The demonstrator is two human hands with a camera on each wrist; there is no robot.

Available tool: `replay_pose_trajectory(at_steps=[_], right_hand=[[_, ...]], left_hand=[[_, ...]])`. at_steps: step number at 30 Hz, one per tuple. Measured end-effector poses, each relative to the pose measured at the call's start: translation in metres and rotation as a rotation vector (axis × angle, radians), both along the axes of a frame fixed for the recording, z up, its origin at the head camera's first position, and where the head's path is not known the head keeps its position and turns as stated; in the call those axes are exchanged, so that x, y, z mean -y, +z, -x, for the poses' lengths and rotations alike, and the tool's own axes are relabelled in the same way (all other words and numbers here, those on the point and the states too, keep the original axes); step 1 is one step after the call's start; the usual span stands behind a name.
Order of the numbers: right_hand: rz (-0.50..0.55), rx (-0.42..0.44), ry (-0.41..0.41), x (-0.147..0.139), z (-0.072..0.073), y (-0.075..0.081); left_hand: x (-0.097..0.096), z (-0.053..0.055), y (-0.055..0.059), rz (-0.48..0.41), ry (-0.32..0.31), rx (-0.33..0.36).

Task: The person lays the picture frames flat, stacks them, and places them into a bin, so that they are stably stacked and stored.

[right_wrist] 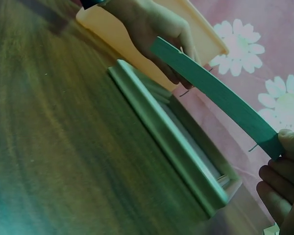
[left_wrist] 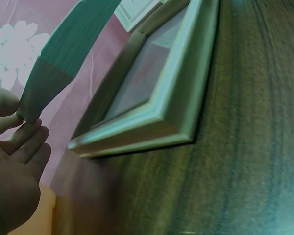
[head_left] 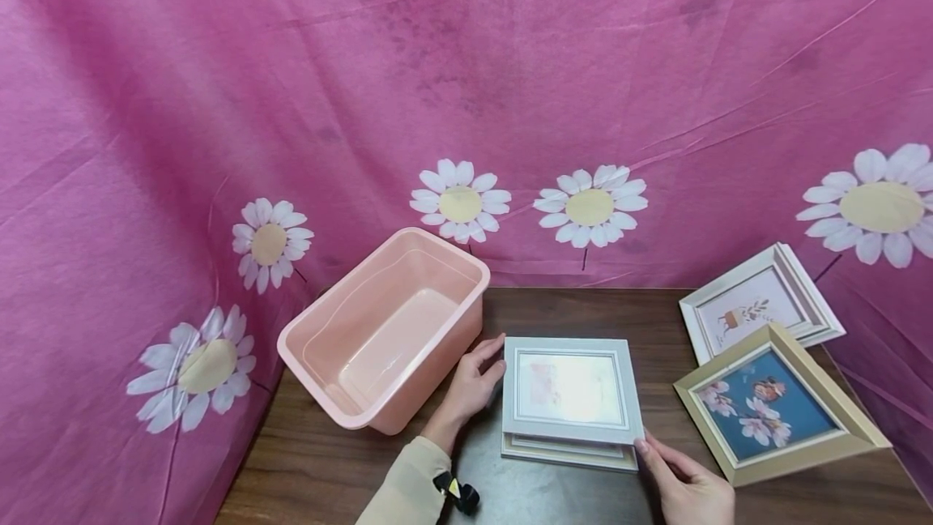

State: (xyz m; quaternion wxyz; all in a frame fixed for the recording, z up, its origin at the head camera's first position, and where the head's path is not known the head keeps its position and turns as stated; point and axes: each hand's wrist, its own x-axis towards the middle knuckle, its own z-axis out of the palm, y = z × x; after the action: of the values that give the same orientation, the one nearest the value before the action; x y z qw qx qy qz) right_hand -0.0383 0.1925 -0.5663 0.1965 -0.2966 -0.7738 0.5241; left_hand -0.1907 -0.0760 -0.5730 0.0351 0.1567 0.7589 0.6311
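Observation:
Both hands hold a pale grey picture frame (head_left: 568, 430) by its sides, raised and tilted above a second picture frame (left_wrist: 181, 112) that lies on the table. Glare covers much of the upper frame's picture. My left hand (head_left: 470, 383) pinches its left edge, with the other fingers loosely bent beneath, as the left wrist view shows. At the near right corner, my right hand (head_left: 685, 480) pinches the same frame between thumb and fingers. In the right wrist view the raised frame (right_wrist: 220, 100) appears edge-on, with a gap between it and the lower one.
A pink plastic tub (head_left: 437, 379) stands on the wooden table (head_left: 291, 460) beside my left hand. To the right, a gold-rimmed picture frame (head_left: 773, 403) with blossoms on blue overlaps a white picture frame (head_left: 743, 310). A pink flowered cloth (head_left: 510, 104) hangs behind.

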Motion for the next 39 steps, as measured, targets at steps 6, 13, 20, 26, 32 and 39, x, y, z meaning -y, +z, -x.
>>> replay_pose_trajectory(at_steps=[6,13,20,26,32,39], right_hand=[[-0.013,-0.023,-0.004,0.001,-0.002,-0.008],[-0.004,-0.023,0.013,0.001,-0.003,-0.018],[-0.031,0.013,0.023,0.002,-0.003,-0.024],[-0.047,0.019,0.01,0.002,-0.004,-0.027],[-0.024,0.009,-0.024,0.007,-0.006,-0.029],[0.022,-0.004,-0.028,0.009,-0.005,-0.032]], left_hand=[[0.0,-0.001,-0.009,0.018,-0.012,0.012],[0.0,-0.002,-0.017,0.081,-0.011,0.02],[-0.001,-0.002,-0.025,0.092,-0.001,0.032],[-0.001,-0.003,-0.026,0.122,-0.008,0.036],[0.0,-0.004,-0.024,0.162,-0.014,0.051],[0.002,-0.005,-0.023,0.188,-0.018,0.058]])
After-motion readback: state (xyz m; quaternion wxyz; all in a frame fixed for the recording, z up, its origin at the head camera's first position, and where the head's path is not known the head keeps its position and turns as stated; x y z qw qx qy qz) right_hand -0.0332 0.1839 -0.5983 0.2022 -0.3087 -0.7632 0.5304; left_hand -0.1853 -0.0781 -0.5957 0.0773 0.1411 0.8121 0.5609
